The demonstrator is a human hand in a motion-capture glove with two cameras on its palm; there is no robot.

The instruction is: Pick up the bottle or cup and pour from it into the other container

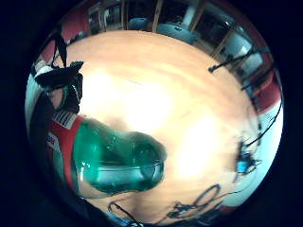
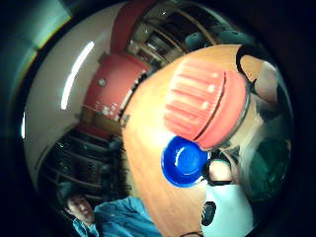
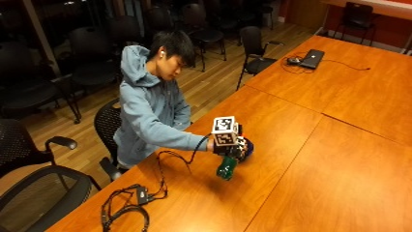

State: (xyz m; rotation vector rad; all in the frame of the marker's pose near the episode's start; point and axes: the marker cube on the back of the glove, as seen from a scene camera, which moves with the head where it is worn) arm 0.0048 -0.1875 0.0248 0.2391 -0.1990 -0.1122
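Tilting is the step judged to be in hand: the gloved right hand (image 3: 233, 145) grasps the green bottle (image 3: 226, 167), fingers wrapped about its upper part, and holds it lifted off the table (image 3: 322, 159), base hanging low and swung toward the person. The blue cup (image 2: 182, 161) stands on the table just beside the bottle's cap end; in the outside view only a sliver of it shows behind the hand.

To pour well, the person would want the bottle's mouth brought directly over the cup's opening before tipping further, then rotate at the wrist slowly so the liquid runs down to the neck without surging. The red ribbed cap (image 2: 197, 98) appears on the bottle, though whether it is screwed tight cannot be told; if it is, nothing will flow until it comes off, and the bare hand is not seen at it.

Bottle: translucent green plastic, red-and-white label (image 1: 60, 135) round the middle, liquid pooled in the lower body with a visible surface line. Cup: plain blue, round, seemingly empty inside.
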